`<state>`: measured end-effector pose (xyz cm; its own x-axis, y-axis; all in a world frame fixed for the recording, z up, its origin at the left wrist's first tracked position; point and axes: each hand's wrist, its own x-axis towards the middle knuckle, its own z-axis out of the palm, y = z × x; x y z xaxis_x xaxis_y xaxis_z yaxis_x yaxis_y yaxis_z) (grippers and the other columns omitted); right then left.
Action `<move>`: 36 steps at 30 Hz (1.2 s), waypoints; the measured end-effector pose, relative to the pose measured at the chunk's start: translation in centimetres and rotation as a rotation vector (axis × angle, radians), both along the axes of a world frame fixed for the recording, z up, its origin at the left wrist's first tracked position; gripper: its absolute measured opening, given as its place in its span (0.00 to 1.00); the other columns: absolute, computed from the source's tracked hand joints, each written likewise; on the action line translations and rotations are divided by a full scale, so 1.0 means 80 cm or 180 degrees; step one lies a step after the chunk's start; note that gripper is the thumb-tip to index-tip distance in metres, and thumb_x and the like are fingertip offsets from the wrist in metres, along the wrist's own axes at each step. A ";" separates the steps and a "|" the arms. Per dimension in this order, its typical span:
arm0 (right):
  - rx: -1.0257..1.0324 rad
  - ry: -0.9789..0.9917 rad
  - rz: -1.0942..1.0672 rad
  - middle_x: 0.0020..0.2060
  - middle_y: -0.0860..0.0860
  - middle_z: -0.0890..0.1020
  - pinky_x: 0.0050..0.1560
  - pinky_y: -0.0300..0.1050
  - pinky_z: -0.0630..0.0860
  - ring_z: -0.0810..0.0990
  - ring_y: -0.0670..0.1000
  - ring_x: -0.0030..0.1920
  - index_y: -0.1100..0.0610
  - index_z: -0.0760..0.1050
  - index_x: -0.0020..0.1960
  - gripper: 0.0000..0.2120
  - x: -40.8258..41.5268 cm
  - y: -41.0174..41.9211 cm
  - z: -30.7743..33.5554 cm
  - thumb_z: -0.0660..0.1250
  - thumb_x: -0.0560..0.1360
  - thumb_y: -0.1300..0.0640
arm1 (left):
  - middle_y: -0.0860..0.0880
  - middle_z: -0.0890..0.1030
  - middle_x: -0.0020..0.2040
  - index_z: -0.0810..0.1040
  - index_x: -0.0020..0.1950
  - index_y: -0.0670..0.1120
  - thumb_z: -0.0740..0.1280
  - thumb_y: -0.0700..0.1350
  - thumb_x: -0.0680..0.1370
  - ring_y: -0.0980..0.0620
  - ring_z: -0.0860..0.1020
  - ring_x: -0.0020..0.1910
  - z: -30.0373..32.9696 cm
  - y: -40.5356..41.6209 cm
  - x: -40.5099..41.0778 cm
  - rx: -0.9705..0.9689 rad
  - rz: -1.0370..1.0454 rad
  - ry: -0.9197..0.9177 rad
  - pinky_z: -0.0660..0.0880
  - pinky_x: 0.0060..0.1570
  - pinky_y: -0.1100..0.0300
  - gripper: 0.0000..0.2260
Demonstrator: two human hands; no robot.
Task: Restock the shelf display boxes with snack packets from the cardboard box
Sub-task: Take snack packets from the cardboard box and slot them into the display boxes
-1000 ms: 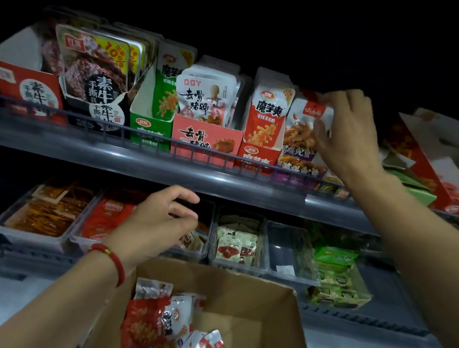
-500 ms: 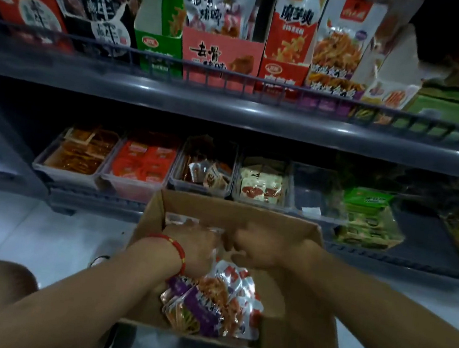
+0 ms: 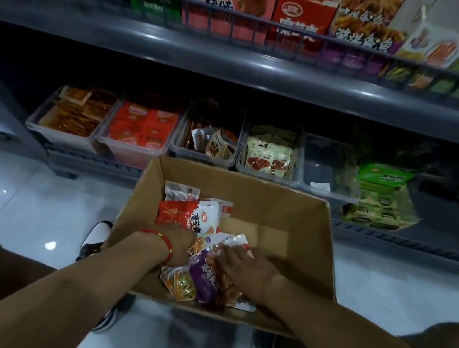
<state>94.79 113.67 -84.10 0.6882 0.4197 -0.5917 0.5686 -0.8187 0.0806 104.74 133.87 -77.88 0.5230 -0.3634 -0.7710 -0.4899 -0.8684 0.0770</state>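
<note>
Now both hands lower in cardboard box, right hand flat on snack packets.

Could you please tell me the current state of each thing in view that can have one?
cardboard box: open, partly filled, right side bare.
snack packets: heaped loosely at the box's left.
left hand: on the packets, grip hidden.
right hand: fingers spread flat on packets.
clear bin: almost empty.

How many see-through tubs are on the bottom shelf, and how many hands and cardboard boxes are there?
Clear plastic tubs on the lower shelf: 5, from the leftmost to the rightmost
Bare hands: 2, left, right
Brown cardboard box: 1
Total: 8
</note>
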 end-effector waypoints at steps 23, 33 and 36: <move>0.0949 0.0813 -0.1800 0.62 0.56 0.79 0.63 0.47 0.70 0.78 0.57 0.61 0.53 0.55 0.78 0.43 -0.003 0.008 0.013 0.77 0.72 0.58 | 0.43 0.78 0.65 0.74 0.70 0.47 0.66 0.49 0.81 0.43 0.77 0.62 0.015 -0.016 -0.006 -0.0515 -0.0013 0.0170 0.75 0.58 0.55 0.18; 0.1470 0.1331 -0.2360 0.53 0.46 0.84 0.57 0.50 0.81 0.83 0.49 0.52 0.46 0.75 0.63 0.26 0.032 -0.019 0.108 0.79 0.69 0.46 | 0.50 0.77 0.66 0.66 0.74 0.54 0.76 0.50 0.75 0.49 0.78 0.62 0.061 -0.044 -0.026 -0.1444 0.0688 0.0810 0.77 0.61 0.55 0.31; 0.2184 0.1594 -0.2701 0.51 0.48 0.86 0.58 0.49 0.82 0.86 0.48 0.51 0.50 0.78 0.59 0.20 0.042 -0.035 0.165 0.80 0.70 0.50 | 0.49 0.81 0.61 0.71 0.70 0.50 0.76 0.44 0.76 0.49 0.80 0.60 0.084 -0.050 -0.022 -0.1973 0.1263 0.0872 0.79 0.61 0.52 0.25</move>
